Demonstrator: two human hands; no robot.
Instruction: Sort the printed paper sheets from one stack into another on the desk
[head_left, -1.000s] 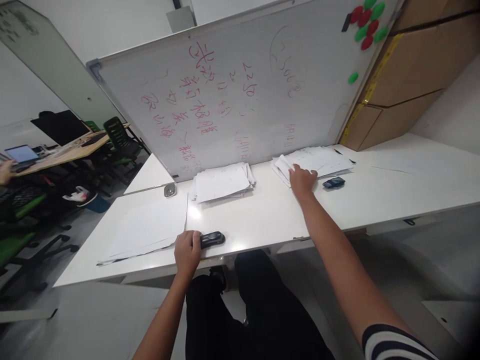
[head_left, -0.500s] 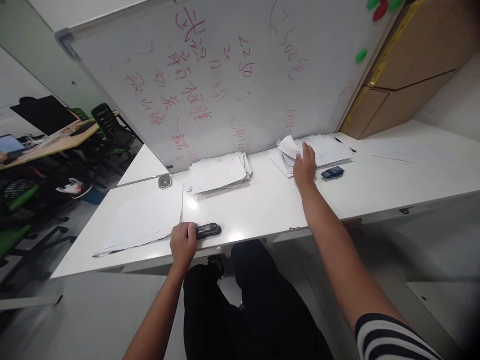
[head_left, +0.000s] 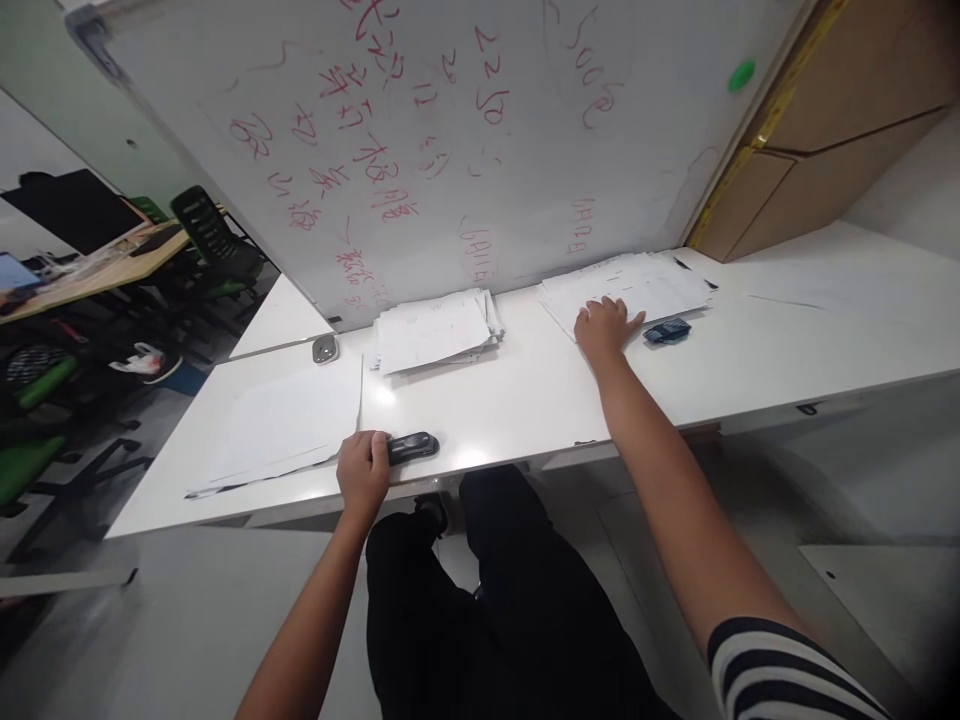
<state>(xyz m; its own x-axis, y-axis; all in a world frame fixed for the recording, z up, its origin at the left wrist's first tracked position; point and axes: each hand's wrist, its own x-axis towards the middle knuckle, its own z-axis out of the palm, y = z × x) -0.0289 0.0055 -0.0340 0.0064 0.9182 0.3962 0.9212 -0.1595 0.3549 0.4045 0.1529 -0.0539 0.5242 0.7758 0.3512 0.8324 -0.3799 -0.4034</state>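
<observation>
My left hand (head_left: pixel 362 472) rests at the near edge of the white table (head_left: pixel 540 405), its fingers closed round one end of a black stapler (head_left: pixel 412 446). My right hand (head_left: pixel 602 328) reaches far across and lies flat with spread fingers on the near corner of a spread pile of white papers (head_left: pixel 637 288) at the back right. A small dark blue object (head_left: pixel 667 331) sits just right of that hand.
A second paper pile (head_left: pixel 435 333) lies at the back centre, loose white sheets (head_left: pixel 289 420) at the left. A small grey object (head_left: pixel 324 349) sits by the whiteboard (head_left: pixel 420 130) with red writing. Cardboard boxes (head_left: pixel 840 110) stand at the right; desks and green chairs (head_left: pixel 202 240) at the left.
My right hand lifted the corner of some sheets of the right pile half a second ago; now the sheets lie flat and the hand rests open on them. The view tilted down.
</observation>
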